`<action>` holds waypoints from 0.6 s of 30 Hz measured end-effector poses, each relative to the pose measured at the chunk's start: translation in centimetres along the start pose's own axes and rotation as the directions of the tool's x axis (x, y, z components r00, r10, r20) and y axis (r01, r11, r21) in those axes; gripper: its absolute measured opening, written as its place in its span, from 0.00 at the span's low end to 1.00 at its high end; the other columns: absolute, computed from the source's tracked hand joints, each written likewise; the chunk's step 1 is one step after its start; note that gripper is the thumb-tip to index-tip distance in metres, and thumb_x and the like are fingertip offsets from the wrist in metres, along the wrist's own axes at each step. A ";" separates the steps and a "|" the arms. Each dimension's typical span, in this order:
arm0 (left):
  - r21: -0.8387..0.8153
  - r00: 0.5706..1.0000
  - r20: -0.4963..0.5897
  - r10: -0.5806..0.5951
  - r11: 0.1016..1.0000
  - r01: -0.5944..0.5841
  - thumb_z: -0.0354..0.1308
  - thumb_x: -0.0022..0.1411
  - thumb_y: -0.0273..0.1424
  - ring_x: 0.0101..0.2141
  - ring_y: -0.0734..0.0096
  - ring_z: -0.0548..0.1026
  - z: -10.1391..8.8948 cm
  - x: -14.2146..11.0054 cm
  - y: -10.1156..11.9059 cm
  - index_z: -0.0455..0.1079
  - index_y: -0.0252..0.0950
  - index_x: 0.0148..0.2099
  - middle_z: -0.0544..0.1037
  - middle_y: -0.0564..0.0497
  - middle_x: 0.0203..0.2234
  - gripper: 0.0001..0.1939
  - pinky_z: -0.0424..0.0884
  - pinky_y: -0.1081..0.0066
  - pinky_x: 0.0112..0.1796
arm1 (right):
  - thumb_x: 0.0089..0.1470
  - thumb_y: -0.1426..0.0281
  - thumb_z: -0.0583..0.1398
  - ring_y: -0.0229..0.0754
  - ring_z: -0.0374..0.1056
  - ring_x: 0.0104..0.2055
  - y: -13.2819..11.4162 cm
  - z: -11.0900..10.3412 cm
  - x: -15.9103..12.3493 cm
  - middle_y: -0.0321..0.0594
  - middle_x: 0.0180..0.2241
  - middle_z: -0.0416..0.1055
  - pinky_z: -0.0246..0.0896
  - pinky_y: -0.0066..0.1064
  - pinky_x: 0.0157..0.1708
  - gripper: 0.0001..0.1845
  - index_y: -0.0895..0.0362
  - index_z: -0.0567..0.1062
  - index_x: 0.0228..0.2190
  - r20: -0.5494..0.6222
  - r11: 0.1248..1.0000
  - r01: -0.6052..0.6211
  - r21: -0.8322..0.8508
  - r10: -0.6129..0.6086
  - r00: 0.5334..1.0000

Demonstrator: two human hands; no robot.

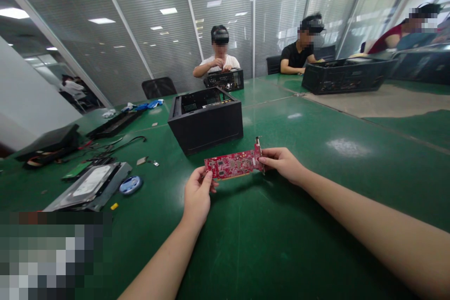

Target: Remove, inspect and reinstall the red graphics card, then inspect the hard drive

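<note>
The left hand (197,195) and right hand (285,166) pinch opposite ends of a red circuit board (234,165) above the table (298,239); likely light, stiff and fragile, best taken by its edges.

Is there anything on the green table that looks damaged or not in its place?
Nothing looks clearly spilled or broken. One small oddity: the yellow piece lies loose near the hard drive, attached to nothing.
</note>
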State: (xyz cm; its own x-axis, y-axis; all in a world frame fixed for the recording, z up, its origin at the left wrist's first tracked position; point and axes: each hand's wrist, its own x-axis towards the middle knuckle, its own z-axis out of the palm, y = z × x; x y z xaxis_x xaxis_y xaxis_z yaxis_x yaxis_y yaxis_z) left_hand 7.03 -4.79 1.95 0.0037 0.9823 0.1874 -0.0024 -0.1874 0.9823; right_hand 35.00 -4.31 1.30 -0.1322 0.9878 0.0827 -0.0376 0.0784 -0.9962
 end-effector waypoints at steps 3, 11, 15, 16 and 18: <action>0.010 1.000 -0.001 0.000 1.000 0.000 0.61 0.60 0.38 0.26 0.73 0.73 0.0 0.0 -0.1 0.72 0.35 0.45 0.77 0.52 0.30 0.15 0.70 0.75 0.25 | 0.50 0.61 0.67 0.42 0.73 0.35 0.0 0.1 0.0 0.42 0.39 0.79 0.68 0.35 0.37 0.21 0.57 0.80 0.45 -0.007 1.000 0.016 0.012 -0.016 1.000; 0.006 1.000 -0.021 -0.002 1.000 0.002 0.63 0.59 0.39 0.27 0.73 0.74 0.0 0.1 0.0 0.73 0.34 0.46 0.77 0.52 0.29 0.17 0.70 0.75 0.28 | 0.51 0.63 0.66 0.40 0.73 0.32 -0.1 0.1 -0.2 0.40 0.36 0.80 0.67 0.33 0.35 0.19 0.56 0.80 0.45 -0.008 0.999 0.043 0.012 -0.043 0.999; -0.013 1.000 -0.022 -0.018 1.000 0.018 0.63 0.58 0.41 0.27 0.72 0.74 0.0 0.1 -0.2 0.74 0.33 0.47 0.78 0.51 0.28 0.20 0.70 0.74 0.29 | 0.50 0.63 0.67 0.41 0.73 0.32 -0.1 0.0 -0.2 0.40 0.36 0.80 0.68 0.34 0.35 0.19 0.56 0.80 0.44 -0.018 0.999 0.035 0.005 -0.035 0.999; -0.019 0.999 -0.024 -0.023 1.000 0.023 0.63 0.58 0.41 0.27 0.72 0.74 -0.1 0.2 -0.3 0.74 0.32 0.47 0.78 0.51 0.28 0.20 0.71 0.74 0.29 | 0.50 0.62 0.67 0.41 0.73 0.33 -0.1 -0.1 -0.2 0.40 0.36 0.80 0.68 0.35 0.35 0.19 0.56 0.80 0.44 -0.019 1.000 0.030 0.003 -0.030 0.999; -0.032 0.999 -0.027 -0.032 0.999 0.031 0.62 0.58 0.42 0.27 0.71 0.74 -0.1 0.2 -0.5 0.74 0.32 0.47 0.77 0.50 0.27 0.21 0.71 0.73 0.29 | 0.50 0.62 0.67 0.42 0.73 0.33 0.1 -0.1 -0.1 0.40 0.37 0.79 0.68 0.35 0.36 0.19 0.56 0.80 0.44 -0.019 1.000 0.022 0.003 -0.022 1.000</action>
State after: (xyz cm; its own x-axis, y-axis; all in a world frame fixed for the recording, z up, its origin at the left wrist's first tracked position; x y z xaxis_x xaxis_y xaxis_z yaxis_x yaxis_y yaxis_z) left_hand 6.96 -4.48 1.52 -0.0237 0.9876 0.1555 -0.0345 -0.1563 0.9871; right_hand 35.16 -4.41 1.20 -0.1122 0.9882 0.1042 -0.0433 0.0999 -0.9941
